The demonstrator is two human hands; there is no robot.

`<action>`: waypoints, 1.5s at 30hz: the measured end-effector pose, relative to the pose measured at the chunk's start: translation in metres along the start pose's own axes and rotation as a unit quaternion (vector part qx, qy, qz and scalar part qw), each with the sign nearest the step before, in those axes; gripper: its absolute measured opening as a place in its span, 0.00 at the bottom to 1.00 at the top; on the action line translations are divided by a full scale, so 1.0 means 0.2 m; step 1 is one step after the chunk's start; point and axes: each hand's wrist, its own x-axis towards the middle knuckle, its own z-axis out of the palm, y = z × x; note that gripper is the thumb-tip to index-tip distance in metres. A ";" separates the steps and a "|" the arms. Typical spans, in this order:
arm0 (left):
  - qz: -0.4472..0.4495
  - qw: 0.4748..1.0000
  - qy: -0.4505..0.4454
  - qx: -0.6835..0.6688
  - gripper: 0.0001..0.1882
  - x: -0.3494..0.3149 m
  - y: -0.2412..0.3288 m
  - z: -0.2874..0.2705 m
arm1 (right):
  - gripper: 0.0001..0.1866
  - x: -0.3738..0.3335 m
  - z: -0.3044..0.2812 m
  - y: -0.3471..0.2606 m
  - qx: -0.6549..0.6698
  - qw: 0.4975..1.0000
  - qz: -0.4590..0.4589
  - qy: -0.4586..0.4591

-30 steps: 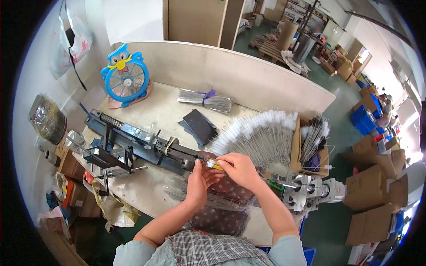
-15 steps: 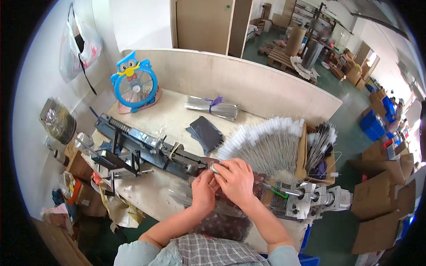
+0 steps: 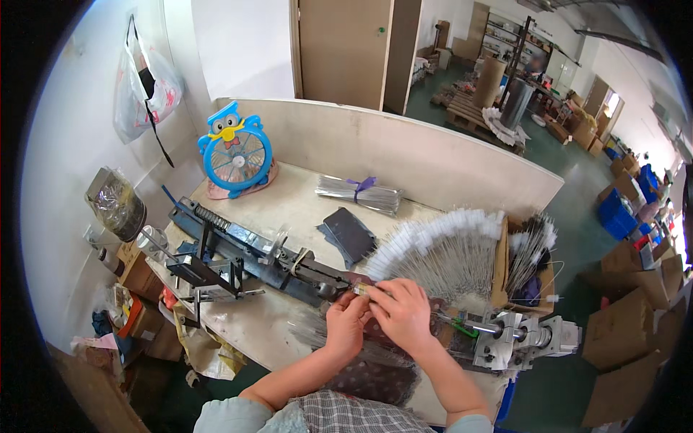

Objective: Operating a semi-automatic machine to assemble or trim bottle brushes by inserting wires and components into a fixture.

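Small yellowish piece: at the fingertips [image 3: 360, 289], just beside the near end of the black metal jig [image 3: 278, 258].
Right hand: [image 3: 398, 309] fingers bent, pinching the small yellowish piece.
Left hand: [image 3: 346, 326] fingers bunched just below it; whether they grip anything, I cannot tell.
Under the forearms: dark polka-dot cloth [image 3: 382, 381] on the tabletop [image 3: 292, 189].
White-tipped wire brushes: [image 3: 451, 249] fanned out beyond the right hand, beside an open cardboard box [image 3: 499, 263].
Wire bundle: [image 3: 379, 198] purple-tied, near the rear panel [image 3: 433, 144].
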 end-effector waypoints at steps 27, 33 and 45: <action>-0.003 1.000 0.022 -0.016 0.01 -0.01 0.01 0.05 | 0.13 -0.04 0.02 0.02 -0.014 0.999 0.021 0.028; -0.012 1.000 0.022 -0.013 0.03 0.01 0.01 0.03 | 0.12 -0.03 0.03 0.02 -0.017 0.999 0.020 0.024; -0.034 0.996 0.010 -0.078 0.09 0.03 -0.01 -0.02 | 0.12 0.01 0.04 0.00 -0.020 0.999 0.021 0.030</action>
